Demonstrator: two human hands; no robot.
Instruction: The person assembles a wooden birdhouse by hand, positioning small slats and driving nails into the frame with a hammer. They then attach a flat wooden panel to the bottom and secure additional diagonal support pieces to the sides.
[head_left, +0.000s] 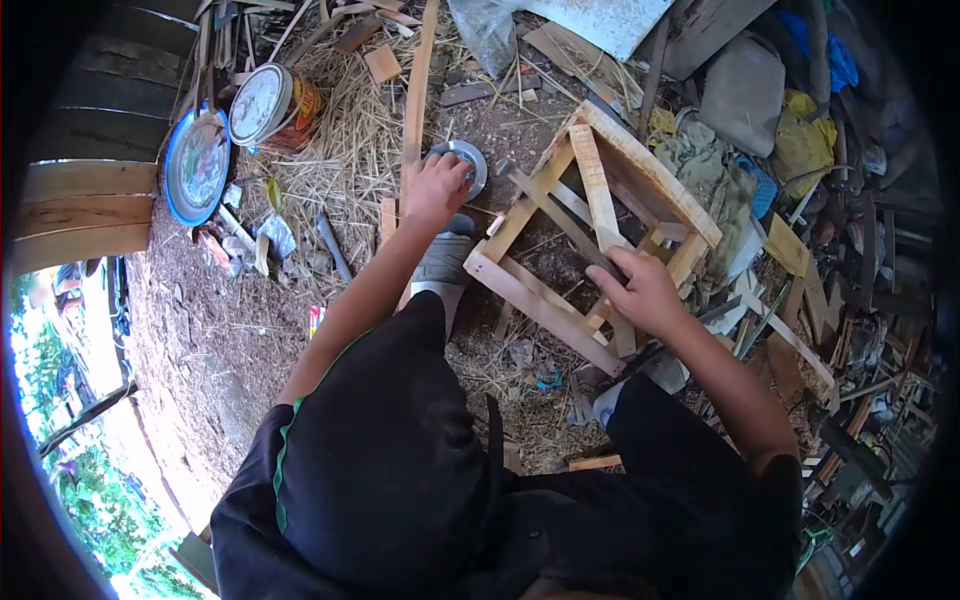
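Note:
My right hand (640, 290) grips the wooden handle of a hammer (558, 218), its metal head lying over the near-left corner of a wooden frame (540, 308). The frame rests on the ground in front of my feet, with a loose-looking slat (594, 180) slanting across it. My left hand (438, 188) reaches to a small round metal dish (476, 160), its fingertips at or in the dish. Whether they pinch anything is too small to tell.
A paint bucket (262, 108) and a blue-rimmed basin (197, 168) stand at the left. A long wooden strip (416, 90) lies ahead. Scrap wood, cloth (700, 165) and a yellow bag (803, 145) are piled at the right.

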